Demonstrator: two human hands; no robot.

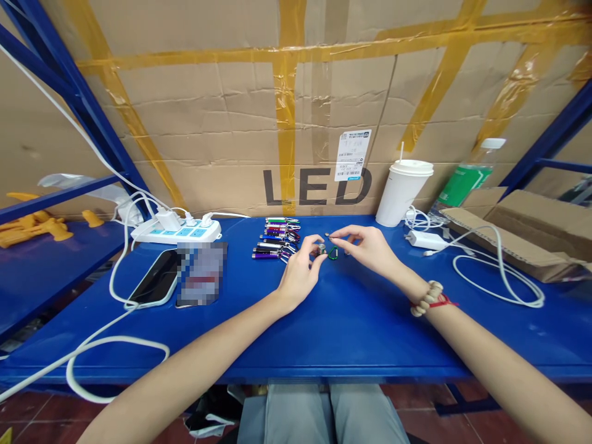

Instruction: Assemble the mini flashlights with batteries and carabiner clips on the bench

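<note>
My left hand pinches a small silver keychain flashlight end-on, over the blue table. A green carabiner clip hangs at the flashlight. My right hand is just to its right, with thumb and forefinger closed on a tiny dark part above the flashlight. A row of several small coloured flashlights lies on the table right behind my left hand. A bead bracelet with a red cord is on my right wrist.
A white power strip with plugs and white cables sits at the left back, with a black phone in front of it and a blurred card beside that. A white lidded cup, a green bottle, a charger and an open cardboard box stand at the right.
</note>
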